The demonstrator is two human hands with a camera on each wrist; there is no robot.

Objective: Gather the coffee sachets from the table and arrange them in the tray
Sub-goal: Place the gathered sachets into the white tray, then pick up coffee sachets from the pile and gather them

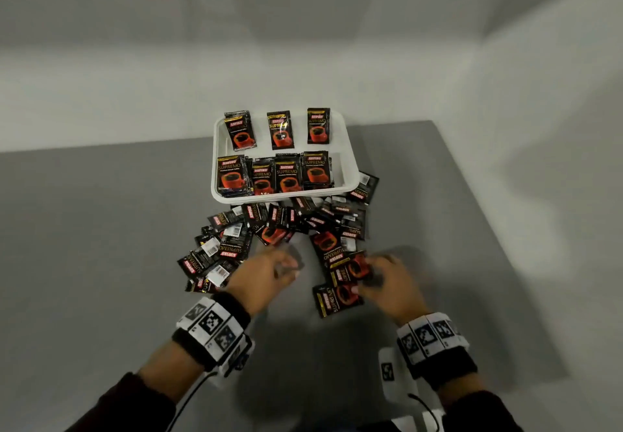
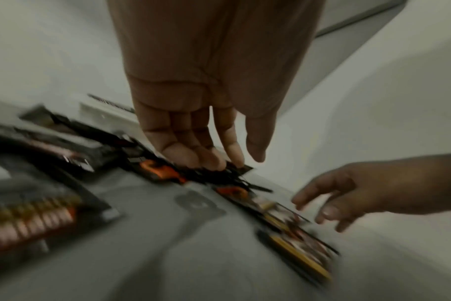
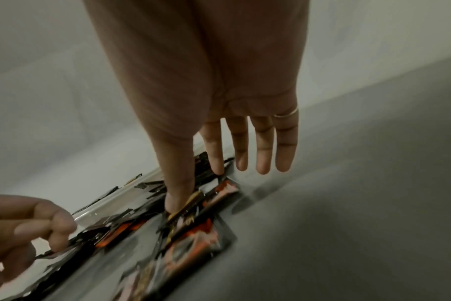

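Observation:
A white tray (image 1: 339,135) at the back of the table holds black-and-red coffee sachets (image 1: 279,130) face up in two rows. Several loose sachets (image 1: 229,249) lie heaped on the table in front of it. My left hand (image 1: 286,268) hovers over the gap in the heap, fingers relaxed and holding nothing (image 2: 234,160). My right hand (image 1: 364,280) is down on the right side of the heap. Its thumb and forefinger touch a sachet (image 3: 219,191) while the other fingers stay straight. Another sachet (image 1: 337,300) lies just below that thumb.
The grey table (image 1: 101,229) stands against white walls, and its right edge runs diagonally past the tray. A white block with a black marker (image 1: 387,371) sits near my right wrist. Bare tabletop lies to the left and right of the heap.

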